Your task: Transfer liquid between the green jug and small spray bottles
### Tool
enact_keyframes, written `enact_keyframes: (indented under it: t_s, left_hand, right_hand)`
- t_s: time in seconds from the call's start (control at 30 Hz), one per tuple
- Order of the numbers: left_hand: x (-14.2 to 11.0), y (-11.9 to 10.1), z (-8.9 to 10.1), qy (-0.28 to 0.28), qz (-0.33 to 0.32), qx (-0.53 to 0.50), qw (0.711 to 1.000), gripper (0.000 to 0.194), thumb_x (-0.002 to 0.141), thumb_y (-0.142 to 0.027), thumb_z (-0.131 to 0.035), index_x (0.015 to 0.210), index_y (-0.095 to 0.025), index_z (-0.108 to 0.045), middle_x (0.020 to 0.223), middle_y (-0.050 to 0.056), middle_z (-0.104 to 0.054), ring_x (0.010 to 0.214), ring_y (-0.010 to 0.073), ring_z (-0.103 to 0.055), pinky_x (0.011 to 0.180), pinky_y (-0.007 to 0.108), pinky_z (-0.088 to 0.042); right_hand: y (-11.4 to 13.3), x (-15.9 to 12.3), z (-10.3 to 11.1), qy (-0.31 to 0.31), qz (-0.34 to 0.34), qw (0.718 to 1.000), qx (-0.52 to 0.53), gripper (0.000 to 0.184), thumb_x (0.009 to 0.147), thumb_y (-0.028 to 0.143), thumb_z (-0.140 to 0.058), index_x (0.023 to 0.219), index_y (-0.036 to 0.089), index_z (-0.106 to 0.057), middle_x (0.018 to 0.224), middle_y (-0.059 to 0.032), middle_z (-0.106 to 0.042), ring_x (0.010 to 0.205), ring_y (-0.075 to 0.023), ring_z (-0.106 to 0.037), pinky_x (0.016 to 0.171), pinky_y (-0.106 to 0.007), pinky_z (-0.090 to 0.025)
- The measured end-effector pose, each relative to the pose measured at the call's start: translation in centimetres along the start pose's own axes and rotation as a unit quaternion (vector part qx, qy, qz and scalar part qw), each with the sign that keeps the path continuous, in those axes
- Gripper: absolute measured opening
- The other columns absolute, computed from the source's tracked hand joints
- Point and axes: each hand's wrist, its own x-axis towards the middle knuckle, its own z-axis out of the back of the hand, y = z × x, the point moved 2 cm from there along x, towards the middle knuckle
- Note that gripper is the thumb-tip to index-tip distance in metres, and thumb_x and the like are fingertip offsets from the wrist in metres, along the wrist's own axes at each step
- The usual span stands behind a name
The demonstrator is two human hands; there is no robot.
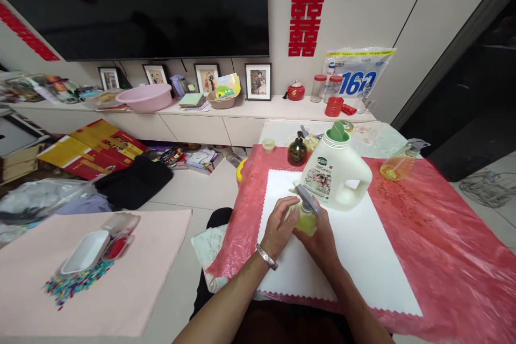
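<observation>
Currently the sprayer [308, 222] is upright, slightly tilted, over the mat [358, 274]; the right hand [322, 236] has its fingers wrapped round the body; the left hand [279, 228] cups the other side, fingers grasping loosely; just beyond, the jug [346, 166] stands on the mat, the dark pump [297, 152] beside it on the bench [447, 226].

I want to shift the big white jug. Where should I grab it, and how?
Probably best by its handle, from the right: the white jug stands upright, with the loop and its finger opening on that side. The right hand would probably need freeing first, as it holds the spray bottle.
</observation>
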Motion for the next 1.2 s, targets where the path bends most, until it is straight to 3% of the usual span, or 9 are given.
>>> enact_keyframes:
  t_s: [0.1,0.2,0.33,0.43,0.53,0.7,0.97,1.1,1.2]
  left_hand:
    - [-0.6,0.5,0.8,-0.027,0.049,0.029,0.998,0.042,0.088,-0.050,-0.060,0.116,-0.019,-0.066,0.127,0.012,-0.059,0.125,0.0257,-0.052,0.111,0.045,-0.037]
    - [-1.2,1.1,0.8,-0.009,0.150,-0.053,0.987,0.049,0.084,-0.054,-0.065,0.120,-0.021,-0.063,0.128,0.012,-0.060,0.120,0.0256,-0.056,0.104,0.044,-0.044]
    - [-2.3,0.6,-0.9,0.112,0.278,-0.294,0.907,0.053,0.084,-0.051,-0.068,0.128,-0.024,-0.056,0.131,0.013,-0.059,0.105,0.0249,-0.065,0.084,0.042,-0.055]
    - [-3.2,-0.3,-2.3,0.209,0.291,-0.389,0.849,0.055,0.086,-0.048,-0.068,0.134,-0.025,-0.053,0.129,0.014,-0.062,0.100,0.0254,-0.067,0.083,0.045,-0.056]
    - [-3.6,-0.5,-3.3,0.220,0.294,-0.416,0.832,0.061,0.080,-0.047,-0.075,0.134,-0.025,-0.054,0.127,0.013,-0.063,0.101,0.0255,-0.068,0.087,0.045,-0.054]
    - [-3.6,-0.4,-4.9,0.170,0.279,-0.410,0.852,0.060,0.077,-0.044,-0.079,0.130,-0.028,-0.058,0.130,0.011,-0.063,0.108,0.0271,-0.064,0.090,0.043,-0.052]
    - [-4.3,0.4,-7.8,0.196,0.248,-0.381,0.869,0.066,0.074,-0.041,-0.081,0.133,-0.030,-0.054,0.133,0.010,-0.062,0.119,0.0308,-0.060,0.095,0.043,-0.050]
    - [-3.0,2.0,-5.7,0.194,0.241,-0.201,0.929,0.063,0.077,-0.040,-0.078,0.132,-0.025,-0.054,0.118,0.012,-0.069,0.112,0.0286,-0.064,0.099,0.044,-0.048]
    - [-0.5,3.8,-2.2,0.112,0.168,0.020,0.979,0.052,0.082,-0.048,-0.067,0.126,-0.023,-0.057,0.116,0.013,-0.068,0.112,0.0302,-0.064,0.096,0.049,-0.050]
  right_hand:
    - [0.3,0.0,1.4,0.042,-0.038,0.997,0.059,0.079,0.069,0.038,-0.081,0.136,0.018,-0.045,0.128,-0.0125,-0.050,0.117,-0.0302,-0.051,0.100,-0.048,-0.048]
    - [2.0,0.0,3.2,0.105,-0.047,0.984,0.138,0.074,0.077,0.040,-0.079,0.138,0.020,-0.042,0.132,-0.0120,-0.050,0.118,-0.0271,-0.053,0.097,-0.041,-0.052]
    - [4.8,-0.5,5.1,0.150,-0.037,0.967,0.204,0.084,0.077,0.041,-0.079,0.146,0.022,-0.035,0.137,-0.0131,-0.045,0.125,-0.0276,-0.049,0.105,-0.042,-0.047]
    - [6.1,-1.0,6.2,0.175,-0.038,0.960,0.213,0.084,0.077,0.044,-0.080,0.146,0.021,-0.038,0.136,-0.0136,-0.046,0.125,-0.0297,-0.049,0.103,-0.044,-0.048]
    - [6.4,-1.8,7.3,0.178,-0.040,0.964,0.193,0.080,0.079,0.044,-0.078,0.146,0.021,-0.041,0.140,-0.0125,-0.042,0.130,-0.0299,-0.044,0.106,-0.044,-0.046]
    - [5.8,-3.4,8.4,0.090,-0.046,0.988,0.116,0.090,0.081,0.035,-0.077,0.154,0.028,-0.025,0.151,-0.0066,-0.027,0.139,-0.0239,-0.031,0.118,-0.039,-0.033]
    - [6.1,-5.2,8.5,-0.025,-0.066,0.998,0.000,0.075,0.077,0.030,-0.078,0.142,0.026,-0.041,0.129,-0.0043,-0.052,0.118,-0.0220,-0.054,0.099,-0.031,-0.051]
    - [4.9,-4.8,11.5,-0.057,-0.050,0.997,-0.012,0.083,0.075,0.036,-0.081,0.144,0.023,-0.036,0.132,-0.0071,-0.051,0.120,-0.0227,-0.052,0.102,-0.032,-0.050]
    - [3.4,-3.5,15.3,-0.101,-0.046,0.993,-0.031,0.075,0.073,0.043,-0.081,0.134,0.019,-0.044,0.128,-0.0093,-0.053,0.116,-0.0243,-0.055,0.098,-0.035,-0.052]
